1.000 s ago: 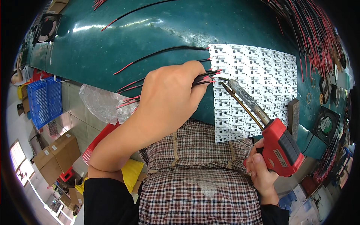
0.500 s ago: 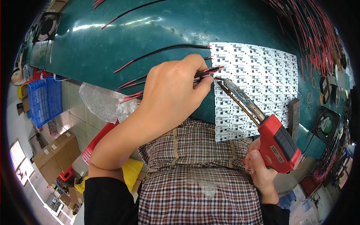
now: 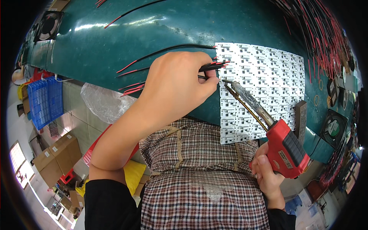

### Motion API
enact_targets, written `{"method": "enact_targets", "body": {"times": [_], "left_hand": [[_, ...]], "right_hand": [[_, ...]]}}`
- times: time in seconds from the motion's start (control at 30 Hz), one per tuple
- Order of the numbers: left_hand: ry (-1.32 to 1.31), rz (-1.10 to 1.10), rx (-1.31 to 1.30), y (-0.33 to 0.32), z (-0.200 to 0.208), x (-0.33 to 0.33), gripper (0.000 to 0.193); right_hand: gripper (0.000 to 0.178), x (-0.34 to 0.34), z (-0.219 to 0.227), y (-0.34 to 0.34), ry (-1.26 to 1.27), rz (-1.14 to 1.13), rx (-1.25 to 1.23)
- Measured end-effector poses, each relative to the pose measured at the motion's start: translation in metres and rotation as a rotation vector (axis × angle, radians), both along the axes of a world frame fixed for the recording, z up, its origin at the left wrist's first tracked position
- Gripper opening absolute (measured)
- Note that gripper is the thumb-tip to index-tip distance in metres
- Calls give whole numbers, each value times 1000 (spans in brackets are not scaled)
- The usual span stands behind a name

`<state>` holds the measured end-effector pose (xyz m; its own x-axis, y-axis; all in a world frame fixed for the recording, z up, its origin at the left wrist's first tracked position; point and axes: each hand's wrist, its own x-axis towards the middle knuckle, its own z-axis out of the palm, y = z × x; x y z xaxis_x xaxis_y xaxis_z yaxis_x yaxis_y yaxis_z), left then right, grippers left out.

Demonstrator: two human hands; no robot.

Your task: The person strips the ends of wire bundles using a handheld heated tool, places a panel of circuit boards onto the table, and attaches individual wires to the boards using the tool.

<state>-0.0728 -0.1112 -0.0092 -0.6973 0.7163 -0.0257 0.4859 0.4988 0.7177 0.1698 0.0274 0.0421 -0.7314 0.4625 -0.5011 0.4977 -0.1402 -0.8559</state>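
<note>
My left hand [image 3: 182,78] is closed on a bundle of black wires [image 3: 210,67] with red ends, at the left edge of a white circuit board panel [image 3: 262,86]. Rows of small parts cover the panel. In my right hand [image 3: 266,172] is a red soldering gun [image 3: 285,147], held by its grip. Its tip, with a thin brass-coloured tube alongside, meets the panel's left edge right beside my left fingertips. Another black wire [image 3: 165,48] runs from the panel's upper left corner across the table. Below it, more wire tails stick out to the left of my hand.
A dark metal bar [image 3: 300,120] lies on the panel's right edge. Many red and black wires [image 3: 318,34] hang at the upper right. Small fans [image 3: 333,128] stand on the green table [image 3: 88,57]. Clear plastic film [image 3: 103,101] hangs at its front edge, near a blue crate [image 3: 46,101].
My left hand has shifted slightly up, and the bundle's ends have risen with it, away from the iron's tip. The soldering gun has moved slightly right and down, its tip still at the panel's edge.
</note>
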Motion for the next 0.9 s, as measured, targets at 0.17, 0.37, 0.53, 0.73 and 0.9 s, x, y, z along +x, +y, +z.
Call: {"method": "enact_targets", "body": {"times": [0.17,0.37,0.53,0.73,0.9], "left_hand": [[0,-20,-25,1,1,-2,18],[0,-20,-50,3,4,-1,18],[22,-29,-63,2,5,-1,20],[-108,13,20,0,4,-1,18],[-41,24,68,-5,3,1,17]], "right_hand": [[22,0,0,1,-45,36,-4],[20,-2,4,-3,-28,-20,9],[21,-1,5,1,2,-69,-16],[25,2,1,0,30,-113,-21],[26,5,1,2,65,-109,-37]]}}
